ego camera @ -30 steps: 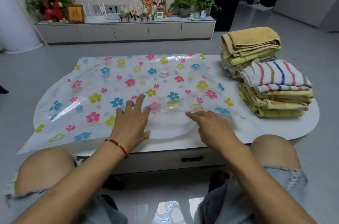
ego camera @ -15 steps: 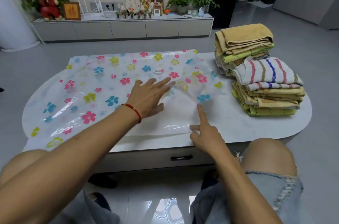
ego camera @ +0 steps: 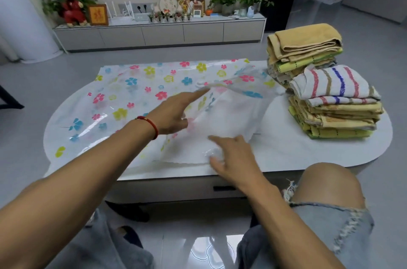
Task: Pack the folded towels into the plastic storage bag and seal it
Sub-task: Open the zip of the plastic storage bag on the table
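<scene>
The packing has hardly begun. The plastic storage bag (ego camera: 136,94), clear with coloured flowers, lies spread across the desk (ego camera: 286,154), and nothing is inside it as far as I can see. The folded towels (ego camera: 326,92) sit in two stacks at the right end of the desk, just beside the bag and untouched. The left hand (ego camera: 176,112) reaches into the bag's mouth with fingers straight, lifting the top sheet. The right hand (ego camera: 233,156) rests on the near edge with fingers spread, seemingly holding the lower sheet down, though the blur makes that hard to confirm. So the opening is being parted; loading every towel and sealing the bag are all left.
</scene>
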`<action>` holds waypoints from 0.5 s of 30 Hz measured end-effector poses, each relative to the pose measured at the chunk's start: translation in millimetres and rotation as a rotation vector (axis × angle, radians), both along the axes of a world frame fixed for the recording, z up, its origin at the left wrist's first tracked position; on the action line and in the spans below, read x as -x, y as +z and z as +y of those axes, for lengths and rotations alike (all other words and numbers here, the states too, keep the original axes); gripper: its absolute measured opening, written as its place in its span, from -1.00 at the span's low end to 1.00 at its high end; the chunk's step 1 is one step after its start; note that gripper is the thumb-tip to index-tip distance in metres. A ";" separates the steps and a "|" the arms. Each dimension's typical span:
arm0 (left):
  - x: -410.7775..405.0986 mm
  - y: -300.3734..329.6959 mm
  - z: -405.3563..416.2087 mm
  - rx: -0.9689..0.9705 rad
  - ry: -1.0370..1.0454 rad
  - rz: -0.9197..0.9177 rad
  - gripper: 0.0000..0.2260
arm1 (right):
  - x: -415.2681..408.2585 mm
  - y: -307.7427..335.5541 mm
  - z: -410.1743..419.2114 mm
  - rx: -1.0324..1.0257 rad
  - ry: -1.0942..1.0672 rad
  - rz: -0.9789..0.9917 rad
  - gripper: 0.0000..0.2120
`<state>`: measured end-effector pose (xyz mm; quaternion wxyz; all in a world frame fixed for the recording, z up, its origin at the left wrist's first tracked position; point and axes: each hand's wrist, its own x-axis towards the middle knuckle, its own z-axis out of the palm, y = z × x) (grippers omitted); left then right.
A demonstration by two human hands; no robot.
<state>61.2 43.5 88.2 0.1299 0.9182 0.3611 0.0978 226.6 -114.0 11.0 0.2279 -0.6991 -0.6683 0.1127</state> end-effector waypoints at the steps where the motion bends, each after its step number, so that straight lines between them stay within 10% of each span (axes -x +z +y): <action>1: 1.1 -3.0 -3.9 -0.008 -0.026 0.008 -0.12 | 16.2 -3.9 6.1 -0.005 0.111 -0.121 -0.42; 6: 36.2 -27.4 -29.5 0.037 -0.152 0.020 -0.45 | 51.7 -23.2 30.9 0.015 0.233 -0.357 -0.79; 15: 86.9 -77.8 -57.4 -0.097 0.121 -0.029 -0.36 | 61.8 -41.8 24.2 0.024 0.242 -0.352 -0.50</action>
